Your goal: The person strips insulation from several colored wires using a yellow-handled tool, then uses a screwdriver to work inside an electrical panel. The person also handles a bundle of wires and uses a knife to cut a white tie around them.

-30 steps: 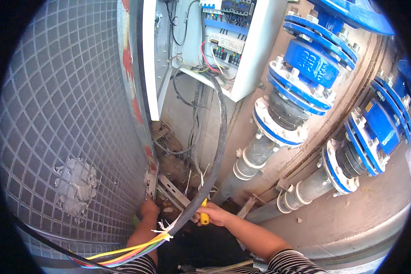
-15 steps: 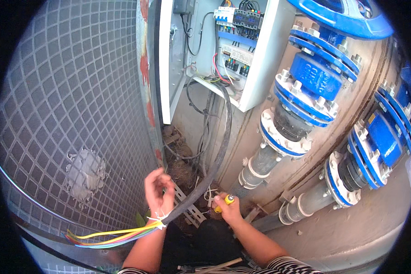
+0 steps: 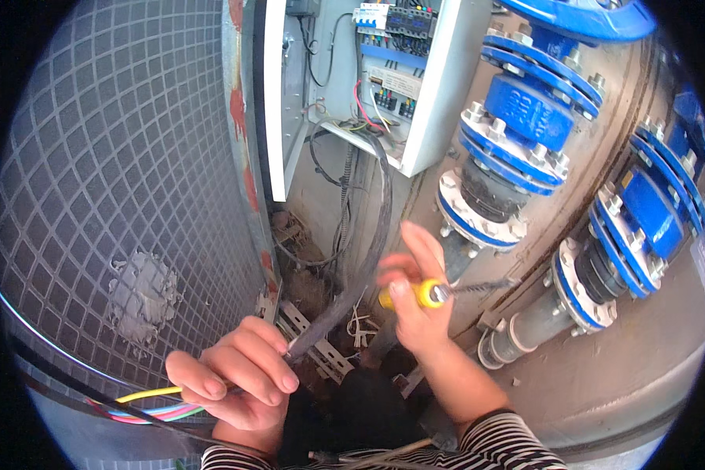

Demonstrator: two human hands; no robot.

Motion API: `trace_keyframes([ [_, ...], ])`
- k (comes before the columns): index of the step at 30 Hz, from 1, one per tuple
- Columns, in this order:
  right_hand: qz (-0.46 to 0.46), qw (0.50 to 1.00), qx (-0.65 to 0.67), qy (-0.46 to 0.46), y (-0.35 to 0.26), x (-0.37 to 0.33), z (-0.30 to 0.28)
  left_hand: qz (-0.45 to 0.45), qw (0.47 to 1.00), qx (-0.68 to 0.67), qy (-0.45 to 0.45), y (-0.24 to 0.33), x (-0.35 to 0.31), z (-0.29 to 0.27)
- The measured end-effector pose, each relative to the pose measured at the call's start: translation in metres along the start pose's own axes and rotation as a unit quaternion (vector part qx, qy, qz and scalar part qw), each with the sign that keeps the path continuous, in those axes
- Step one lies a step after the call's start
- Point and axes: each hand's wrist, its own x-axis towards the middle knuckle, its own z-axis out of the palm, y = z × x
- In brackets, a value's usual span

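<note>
My left hand is closed round the end of a thick black cable. Yellow, blue, red and green wires stick out to the left from under its fingers. Those fingers hide the place where the sheath ends. To the right of the cable, my right hand holds a yellow-handled screwdriver against the palm, its thin dark shaft pointing right. Some fingers of this hand are raised and slightly blurred. From the hands the cable curves up into an open electrical cabinet.
Breakers and loose wires fill the cabinet. Blue flanged valves and grey pipes stand along the right. A mesh-patterned panel rises at the left. Slotted metal strips and debris lie low between them.
My left hand has shifted down and left and closed round the cable end. My right hand has risen with the screwdriver, whose shaft now shows. The whole view has shifted slightly.
</note>
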Motion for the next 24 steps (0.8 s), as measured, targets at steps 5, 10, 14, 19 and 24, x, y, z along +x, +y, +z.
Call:
trace_keyframes([
  [5, -0.109, 0.991, -0.069, -0.041, 0.022, 0.030, 0.003, -0.022, 0.997, -0.073, -0.027, 0.003, 0.020, 0.013],
  [10, -0.170, 0.982, -0.076, -0.040, 0.028, 0.056, 0.004, -0.013, 0.997, -0.066, -0.029, 0.005, 0.029, 0.018],
  [14, -0.167, 0.981, -0.094, -0.034, 0.022, 0.086, 0.011, 0.014, 0.995, -0.095, -0.015, -0.006, 0.057, 0.032],
  [19, 0.017, 1.000, 0.007, -0.018, 0.018, 0.128, 0.015, 0.036, 0.986, 0.011, -0.164, -0.044, 0.125, 0.039],
  [24, 0.047, 0.998, 0.037, -0.029, 0.045, 0.149, 0.017, 0.047, 0.985, 0.114, -0.120, -0.064, 0.164, 0.056],
])
